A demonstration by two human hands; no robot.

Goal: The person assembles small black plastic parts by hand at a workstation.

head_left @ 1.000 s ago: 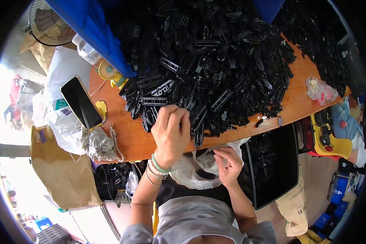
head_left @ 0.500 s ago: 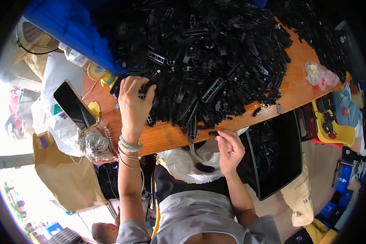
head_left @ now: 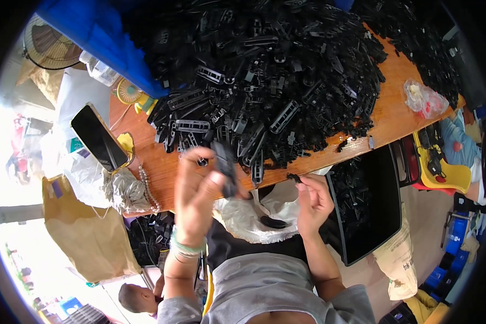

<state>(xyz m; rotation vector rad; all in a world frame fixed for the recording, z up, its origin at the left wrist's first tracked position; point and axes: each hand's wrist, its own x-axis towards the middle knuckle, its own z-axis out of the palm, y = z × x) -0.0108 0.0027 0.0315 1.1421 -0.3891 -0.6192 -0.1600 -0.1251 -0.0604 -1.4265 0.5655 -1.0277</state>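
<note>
A large heap of black plastic parts (head_left: pixel 275 70) covers much of the wooden table (head_left: pixel 170 186). In front of it my left hand (head_left: pixel 193 210), blurred by motion, is closed on a long black plastic part (head_left: pixel 225 168) that stands tilted above the table edge. My right hand (head_left: pixel 315 204), farther right at the same edge, pinches a small black plastic piece (head_left: pixel 293 177) between thumb and fingertips. The two held pieces are apart. Below, a white sack (head_left: pixel 237 224) lies open at my lap, with a dark curved piece (head_left: pixel 272 222) on it.
A black bin (head_left: pixel 372 216) holding parts stands right of my right hand. Left on the table lie a phone (head_left: pixel 99 137), a beaded string (head_left: pixel 146 189) and a small yellow fan (head_left: pixel 128 93). A blue crate (head_left: pixel 100 40) is behind. Another person (head_left: pixel 135 298) is at lower left.
My left hand has come back from the heap toward me, bringing the long black part with it. My right hand has shifted slightly right and down, still pinching its small piece.
</note>
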